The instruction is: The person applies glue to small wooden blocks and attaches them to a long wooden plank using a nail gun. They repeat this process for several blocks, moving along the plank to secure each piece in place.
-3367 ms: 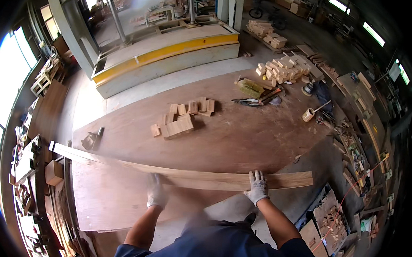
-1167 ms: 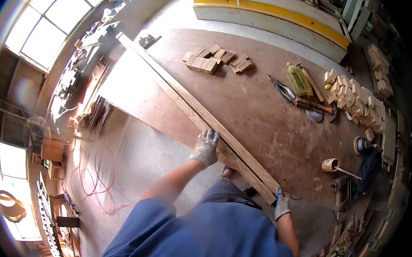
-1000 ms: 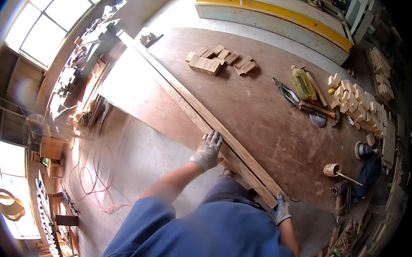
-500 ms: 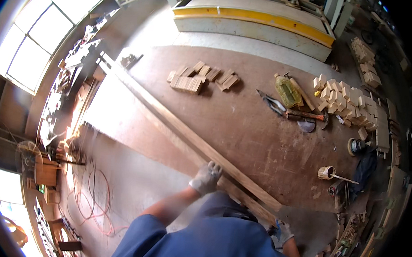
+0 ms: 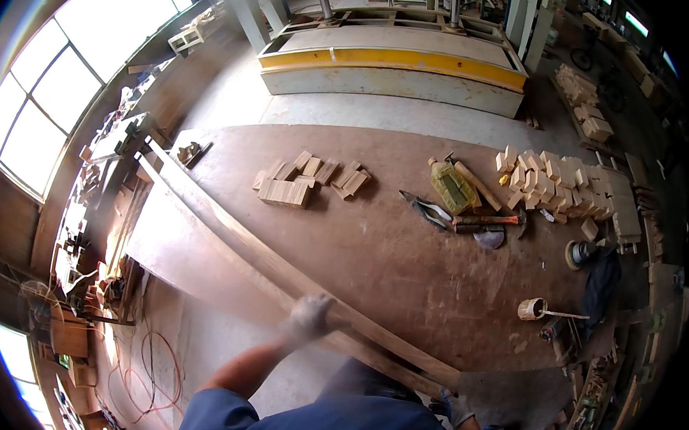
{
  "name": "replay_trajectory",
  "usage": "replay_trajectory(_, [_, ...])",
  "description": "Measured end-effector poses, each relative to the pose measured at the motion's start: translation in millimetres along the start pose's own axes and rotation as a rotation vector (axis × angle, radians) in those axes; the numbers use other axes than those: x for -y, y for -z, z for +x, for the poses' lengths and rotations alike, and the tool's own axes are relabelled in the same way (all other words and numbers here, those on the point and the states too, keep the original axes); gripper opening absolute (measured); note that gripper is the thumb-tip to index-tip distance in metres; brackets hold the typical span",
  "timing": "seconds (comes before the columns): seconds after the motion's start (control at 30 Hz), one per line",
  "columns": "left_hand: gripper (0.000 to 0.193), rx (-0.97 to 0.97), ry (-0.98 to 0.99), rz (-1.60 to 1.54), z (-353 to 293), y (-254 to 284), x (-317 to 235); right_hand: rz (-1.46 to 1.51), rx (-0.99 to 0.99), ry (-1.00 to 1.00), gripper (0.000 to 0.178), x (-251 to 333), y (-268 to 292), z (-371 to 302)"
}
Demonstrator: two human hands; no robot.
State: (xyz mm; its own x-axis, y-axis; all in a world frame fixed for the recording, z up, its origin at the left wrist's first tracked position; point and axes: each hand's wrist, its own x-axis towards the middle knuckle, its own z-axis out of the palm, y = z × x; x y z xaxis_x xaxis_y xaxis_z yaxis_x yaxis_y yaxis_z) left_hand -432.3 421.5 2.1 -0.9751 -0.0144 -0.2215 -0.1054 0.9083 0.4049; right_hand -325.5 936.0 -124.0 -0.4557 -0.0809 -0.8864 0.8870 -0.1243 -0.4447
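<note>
A long wooden plank (image 5: 227,228) lies along the near edge of a big brown worktable (image 5: 389,264), running from far left to near right. My left hand (image 5: 308,318), in a light work glove and blurred, rests on the plank partway along it. My right hand (image 5: 457,406), also gloved, grips the plank's near end at the table's corner. Blue sleeves cover both my arms.
On the table lie a cluster of small wooden blocks (image 5: 303,183), a bigger pile of blocks (image 5: 553,183) at right, a yellow-green bottle (image 5: 451,187), hand tools (image 5: 469,220) and a small pot with a brush (image 5: 534,309). A yellow-edged machine (image 5: 391,66) stands behind. Cables (image 5: 157,369) trail on the floor.
My left hand has slid along the plank toward its near end. My head has turned left, so the plank now runs diagonally.
</note>
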Motion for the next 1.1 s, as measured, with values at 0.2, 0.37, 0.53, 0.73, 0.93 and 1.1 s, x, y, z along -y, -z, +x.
replay_trajectory(0.2, [0.064,-0.323,0.09,-0.007,144,5,48,-0.075,-0.139,-0.002,0.049,9,-9,-7])
replay_trajectory(0.37, [0.07,-0.333,0.232,0.065,268,25,51,-0.145,-0.303,-0.048,0.048,20,-30,-14])
replay_trajectory(0.53, [0.085,-0.299,0.331,0.189,343,28,69,-0.025,-0.32,-0.018,0.048,33,-45,-31])
replay_trajectory(0.73, [0.097,-0.154,0.285,0.34,368,51,58,0.02,-0.298,-0.043,0.05,26,-40,-24])
replay_trajectory(0.93, [0.091,-0.098,0.217,0.409,377,43,74,0.068,-0.271,-0.08,0.05,31,-38,-19])
replay_trajectory(1.1, [0.068,-0.151,0.326,0.282,374,51,56,0.103,-0.267,-0.128,0.05,25,-30,-14])
